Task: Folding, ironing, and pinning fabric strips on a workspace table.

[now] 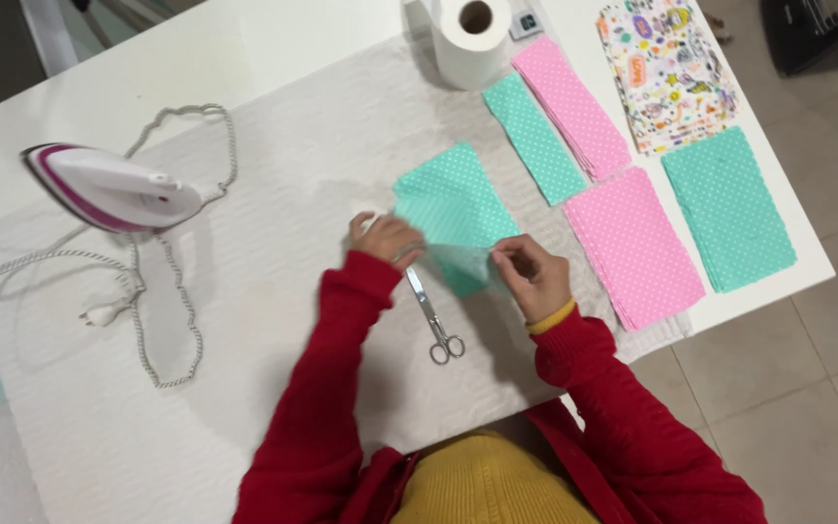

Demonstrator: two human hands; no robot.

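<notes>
White quilted padding covers most of a white tabletop that runs diagonally through the frame, with grey floor tiles showing at lower right. At centre, the left hand and the right hand each pinch one end of a thin translucent strip, pulled flat between them over the lower edge of a mint-green polka-dot fabric rectangle. Both hands are closed on that strip; it looks like lining or tape being laid on the fabric, so aligning it with the cloth's edge seems to be the step in hand, and pressing it down squarely would come next.

Steel scissors lie just below the left hand, handles toward the person. A white and magenta steam iron rests at upper left, its braided cord looping across the padding, well apart from the hands. At upper right sit a paper roll, a mint strip, a pink strip stack, a pink rectangle stack, a mint rectangle stack near the table's edge, and a cartoon-print stack. Open padding lies at lower left.
</notes>
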